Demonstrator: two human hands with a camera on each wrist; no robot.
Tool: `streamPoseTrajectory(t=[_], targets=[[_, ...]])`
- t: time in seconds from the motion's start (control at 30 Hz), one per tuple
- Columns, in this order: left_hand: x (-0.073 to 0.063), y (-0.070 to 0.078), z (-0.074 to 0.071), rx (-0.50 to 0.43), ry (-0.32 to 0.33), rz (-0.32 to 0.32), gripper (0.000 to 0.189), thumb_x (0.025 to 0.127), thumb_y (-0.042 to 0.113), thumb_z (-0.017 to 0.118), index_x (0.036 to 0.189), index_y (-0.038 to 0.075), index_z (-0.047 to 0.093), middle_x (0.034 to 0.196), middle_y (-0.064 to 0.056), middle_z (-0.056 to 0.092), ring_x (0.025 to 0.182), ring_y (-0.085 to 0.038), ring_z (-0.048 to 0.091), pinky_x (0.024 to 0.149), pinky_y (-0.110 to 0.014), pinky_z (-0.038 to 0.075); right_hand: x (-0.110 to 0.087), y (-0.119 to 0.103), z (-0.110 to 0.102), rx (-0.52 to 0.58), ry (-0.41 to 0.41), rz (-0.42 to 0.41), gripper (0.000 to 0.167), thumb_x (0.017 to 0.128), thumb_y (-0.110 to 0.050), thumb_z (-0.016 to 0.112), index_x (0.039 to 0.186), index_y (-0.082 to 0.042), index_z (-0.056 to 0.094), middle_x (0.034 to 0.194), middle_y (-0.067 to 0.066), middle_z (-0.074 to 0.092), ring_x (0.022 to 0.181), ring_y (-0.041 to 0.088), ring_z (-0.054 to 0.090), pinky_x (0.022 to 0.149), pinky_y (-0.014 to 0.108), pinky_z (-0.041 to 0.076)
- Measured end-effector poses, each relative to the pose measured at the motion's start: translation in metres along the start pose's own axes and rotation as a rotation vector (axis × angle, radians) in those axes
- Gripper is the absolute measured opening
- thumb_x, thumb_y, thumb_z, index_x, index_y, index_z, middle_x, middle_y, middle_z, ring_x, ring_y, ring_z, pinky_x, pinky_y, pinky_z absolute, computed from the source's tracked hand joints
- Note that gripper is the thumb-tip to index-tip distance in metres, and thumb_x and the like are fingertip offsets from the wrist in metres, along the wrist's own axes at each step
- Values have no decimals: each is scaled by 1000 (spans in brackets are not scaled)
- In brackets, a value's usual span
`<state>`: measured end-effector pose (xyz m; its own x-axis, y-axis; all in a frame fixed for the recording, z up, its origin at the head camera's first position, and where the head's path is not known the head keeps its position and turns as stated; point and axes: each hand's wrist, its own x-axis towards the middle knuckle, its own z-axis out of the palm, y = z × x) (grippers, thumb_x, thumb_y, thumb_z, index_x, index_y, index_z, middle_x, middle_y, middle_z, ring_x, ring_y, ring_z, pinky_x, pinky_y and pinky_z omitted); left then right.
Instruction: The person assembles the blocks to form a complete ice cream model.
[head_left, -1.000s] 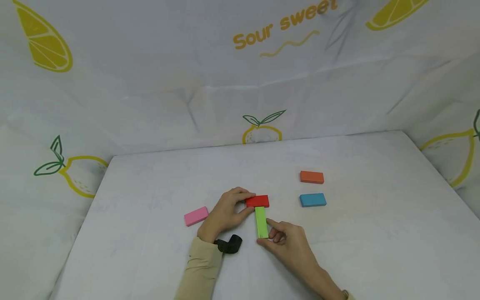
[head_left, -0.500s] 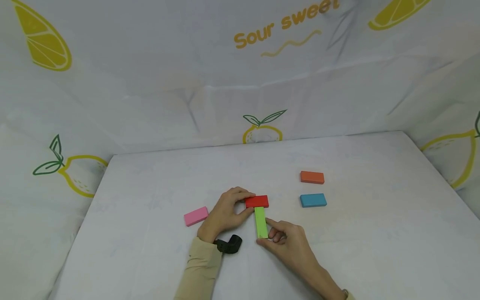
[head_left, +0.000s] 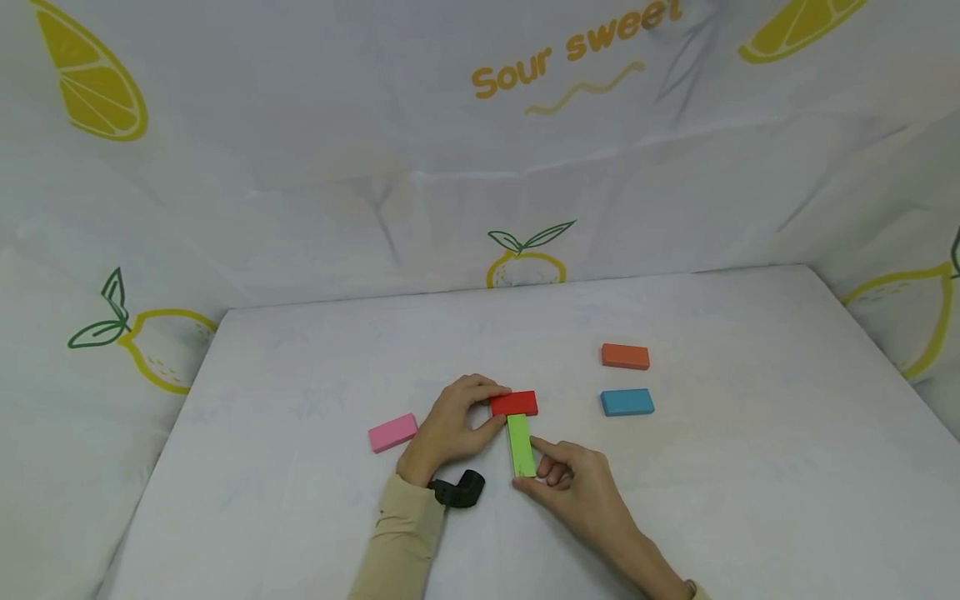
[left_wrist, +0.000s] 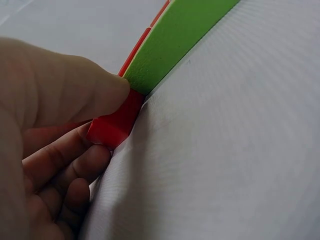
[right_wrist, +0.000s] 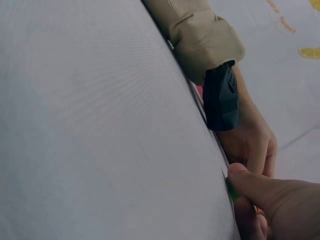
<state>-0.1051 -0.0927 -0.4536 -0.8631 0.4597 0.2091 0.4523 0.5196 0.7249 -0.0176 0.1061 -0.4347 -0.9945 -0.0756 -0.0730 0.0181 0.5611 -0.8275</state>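
Note:
A red block (head_left: 514, 403) lies on the white table, and my left hand (head_left: 455, 423) pinches its left end between thumb and fingers. Against its near side sits a green block (head_left: 521, 446), pointing toward me so that the two form a T. My right hand (head_left: 573, 482) holds the green block, thumb at its near end and index finger along its right side. From the left wrist, the thumb covers part of the corner where green (left_wrist: 170, 47) meets red (left_wrist: 116, 122). Only a sliver of green shows beside my right thumb in the right wrist view.
A pink block (head_left: 392, 433) lies just left of my left wrist. To the right are a blue block (head_left: 627, 402) and, behind it, an orange block (head_left: 626, 357). A black wrist device (head_left: 460, 489) sits on my left wrist. White lemon-print cloth (head_left: 315, 225) rises behind the table.
The green block has slid very slightly left along the red block's near side. Both hands keep their hold, and the other blocks stay where they were.

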Motion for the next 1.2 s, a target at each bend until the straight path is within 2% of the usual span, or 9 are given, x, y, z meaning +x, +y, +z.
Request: streamPoseTrajectory(t=[0.17,0.47,0.97,1.2], targets=[[0,1,0,4,13,5,30,91,17,72,120,12,75,115,-4,73,108,-18,65,98,-37,54,0,1,0,3,0,-6,51,71,-12,93,118,-4,76,71,-9,58,62,1,52,60,16,50],[3,-2,4,27,67,59,27,91,23,75,116,13,77,109,-1,74,102,-15,66,92,-32,54,1,2,-1,3,-4,-11,50,71,-12,92,118,-4,76,70,-9,58,62,1,52,60,16,50],[1,-2,5,23,76,39,27,91,25,77,115,14,77,107,0,74,100,-13,66,91,-31,55,1,3,-1,-10,-39,-33,53,73,-16,92,122,-4,75,72,-9,59,63,0,53,60,17,50],[1,-1,5,16,77,47,27,91,23,77,115,12,77,107,-1,74,100,-14,66,91,-31,55,2,-1,-7,-2,-56,1,56,74,-21,92,125,-7,74,72,-8,60,62,2,55,61,17,50]])
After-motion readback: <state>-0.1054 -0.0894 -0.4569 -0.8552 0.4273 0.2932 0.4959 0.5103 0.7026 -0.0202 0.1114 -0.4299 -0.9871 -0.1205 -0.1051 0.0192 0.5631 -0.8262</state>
